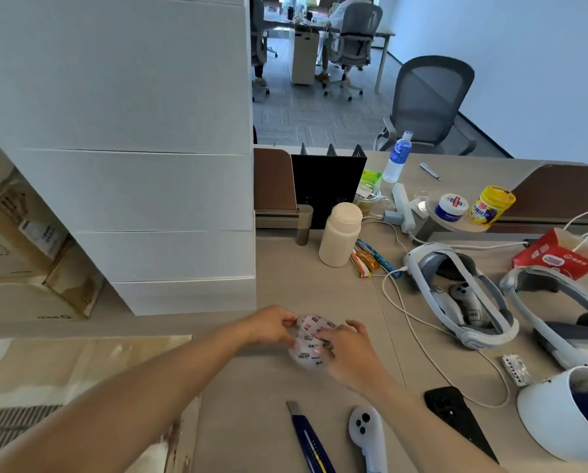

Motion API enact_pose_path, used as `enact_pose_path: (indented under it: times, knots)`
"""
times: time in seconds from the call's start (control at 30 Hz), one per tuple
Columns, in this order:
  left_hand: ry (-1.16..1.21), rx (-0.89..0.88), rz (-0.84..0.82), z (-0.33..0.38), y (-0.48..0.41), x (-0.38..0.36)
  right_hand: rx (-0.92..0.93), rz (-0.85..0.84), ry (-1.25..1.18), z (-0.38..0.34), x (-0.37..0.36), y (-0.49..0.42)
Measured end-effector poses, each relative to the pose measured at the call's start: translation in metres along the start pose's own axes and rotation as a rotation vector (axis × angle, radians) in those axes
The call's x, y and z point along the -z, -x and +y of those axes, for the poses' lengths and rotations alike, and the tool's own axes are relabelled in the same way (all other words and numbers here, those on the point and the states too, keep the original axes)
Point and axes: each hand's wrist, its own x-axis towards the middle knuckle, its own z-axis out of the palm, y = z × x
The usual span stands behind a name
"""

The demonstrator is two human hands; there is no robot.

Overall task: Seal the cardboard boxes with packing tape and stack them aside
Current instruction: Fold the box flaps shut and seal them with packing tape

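A roll of clear packing tape (309,339) with red and black printing is held just above the beige desk (285,268). My left hand (272,327) grips its upper left rim, and my right hand (345,349) holds its right side with fingers curled over the roll. A flattened brown cardboard box (64,367) lies at the lower left under my left forearm. More brown cartons (29,233) sit at the far left edge.
A tall stack of white boxes (132,165) stands left of centre. A blue box cutter (311,438) and a white controller (367,435) lie near me. A white bottle (340,235), headsets (456,295), a black phone (456,418) and cables crowd the right side.
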Motion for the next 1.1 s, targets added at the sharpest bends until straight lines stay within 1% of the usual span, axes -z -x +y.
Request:
enact_pose_path:
  times: [0.03,0.1,0.17,0.3,0.43,0.57,0.67,0.77,0.9,0.97,1.03,1.1]
  knots:
    - [-0.022,-0.013,0.018,0.006,0.013,0.010,0.015,0.002,-0.031,-0.008,0.010,-0.002]
    - [-0.070,-0.026,0.114,0.014,0.044,0.033,0.073,0.015,-0.080,-0.029,0.030,-0.005]
    - [-0.072,-0.065,0.217,0.019,0.080,0.055,0.138,0.026,-0.111,-0.053,0.050,-0.006]
    - [-0.053,-0.104,0.344,0.014,0.148,0.090,0.261,0.014,-0.128,-0.107,0.076,-0.007]
    - [0.056,-0.100,0.430,-0.016,0.217,0.118,0.371,-0.002,-0.138,-0.179,0.080,-0.008]
    - [0.096,-0.092,0.499,-0.060,0.277,0.142,0.399,-0.054,-0.188,-0.253,0.067,-0.009]
    - [0.209,-0.092,0.545,-0.101,0.318,0.157,0.433,-0.093,-0.238,-0.304,0.052,-0.008]
    - [0.405,-0.038,0.507,-0.144,0.352,0.163,0.442,-0.178,-0.321,-0.342,0.037,-0.006]
    - [0.689,-0.032,0.325,-0.196,0.385,0.161,0.384,-0.261,-0.372,-0.377,0.006,-0.003]
    - [0.842,-0.042,0.262,-0.216,0.395,0.158,0.374,-0.280,-0.403,-0.386,-0.010,-0.005]
    - [0.997,-0.043,0.259,-0.231,0.400,0.153,0.355,-0.300,-0.466,-0.394,-0.020,-0.005]
    - [1.085,-0.041,0.298,-0.247,0.405,0.149,0.329,-0.325,-0.495,-0.401,-0.030,-0.004]
